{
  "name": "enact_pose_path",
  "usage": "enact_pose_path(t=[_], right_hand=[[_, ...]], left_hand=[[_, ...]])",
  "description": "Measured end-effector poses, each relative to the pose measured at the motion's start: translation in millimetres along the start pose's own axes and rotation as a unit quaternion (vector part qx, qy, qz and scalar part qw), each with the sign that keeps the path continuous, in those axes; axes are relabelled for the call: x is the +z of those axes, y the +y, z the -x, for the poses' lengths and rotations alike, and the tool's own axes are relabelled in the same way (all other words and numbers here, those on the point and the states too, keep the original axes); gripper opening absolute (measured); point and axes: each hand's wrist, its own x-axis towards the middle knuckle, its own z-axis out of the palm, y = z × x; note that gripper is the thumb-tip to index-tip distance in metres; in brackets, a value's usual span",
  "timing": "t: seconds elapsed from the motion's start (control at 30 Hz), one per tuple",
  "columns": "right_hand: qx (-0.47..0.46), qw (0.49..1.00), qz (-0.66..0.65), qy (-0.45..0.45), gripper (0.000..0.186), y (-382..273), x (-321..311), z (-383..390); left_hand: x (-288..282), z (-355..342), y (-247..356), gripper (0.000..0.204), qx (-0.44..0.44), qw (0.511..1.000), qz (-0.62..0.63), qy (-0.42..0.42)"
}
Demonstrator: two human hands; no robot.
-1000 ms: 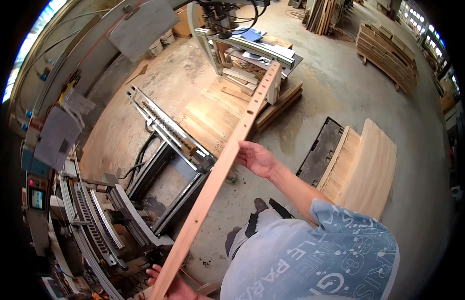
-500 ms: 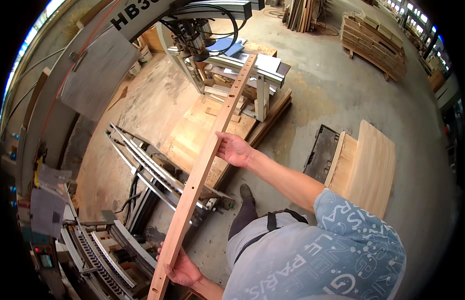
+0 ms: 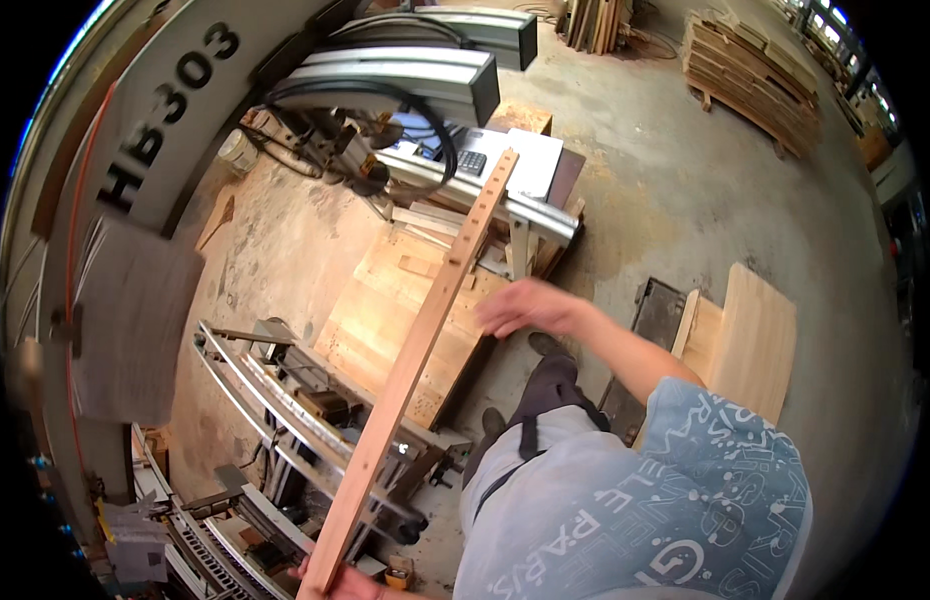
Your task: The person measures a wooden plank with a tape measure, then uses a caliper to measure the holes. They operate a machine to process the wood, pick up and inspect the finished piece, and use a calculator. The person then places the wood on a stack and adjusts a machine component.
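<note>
A long, narrow reddish wooden bar (image 3: pixel 405 370) with small holes and slots runs diagonally from the lower edge toward the upper middle. At its near end my left hand (image 3: pixel 350 583) is closed round it, partly cut off by the frame. My right hand (image 3: pixel 525 308) is off the bar, to its right, blurred but with fingers stretched out and nothing in them. The bar's far end lies over the aluminium rail (image 3: pixel 540 215) of a machine; whether it touches the rail I cannot tell. Below the bar is a flat wooden panel (image 3: pixel 385 310).
A machine head with black hoses (image 3: pixel 360 160) hangs above the far rail. Metal rails (image 3: pixel 275 420) stand at the left below the bar. A curved wooden panel (image 3: pixel 750 340) leans at the right; a stack of boards (image 3: pixel 750 85) is at the back right.
My right hand has let go of the bar's middle and moved right, away from it. The bar's far end sits lower in view, and my left hand has moved down with the near end.
</note>
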Motion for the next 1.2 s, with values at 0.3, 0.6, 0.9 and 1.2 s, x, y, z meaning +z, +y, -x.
enact_pose_path(t=[0.3, 0.6, 0.9, 1.2], right_hand=[[-0.032, 0.917, 0.11, 0.382, 0.022, -65.9, -386.3, -84.7], [0.083, 0.826, 0.469, 0.3, 0.051, 3.1, -423.4, -242.4], [-0.035, 0.722, 0.574, 0.386, 0.05, 22.7, -420.7, -292.4], [-0.02, 0.744, 0.581, 0.329, 0.025, 23.8, -451.2, -307.8]], left_hand=[[51.6, 54.3, -21.7, 0.036, 0.092, 0.983, -0.137, 0.078], [105.6, 100.4, -75.9, 0.033, 0.119, 0.935, -0.25, 0.22], [128.8, 151.0, -77.5, 0.031, 0.16, 0.895, -0.286, 0.301], [136.9, 171.7, -66.6, 0.028, 0.169, 0.873, -0.305, 0.341]])
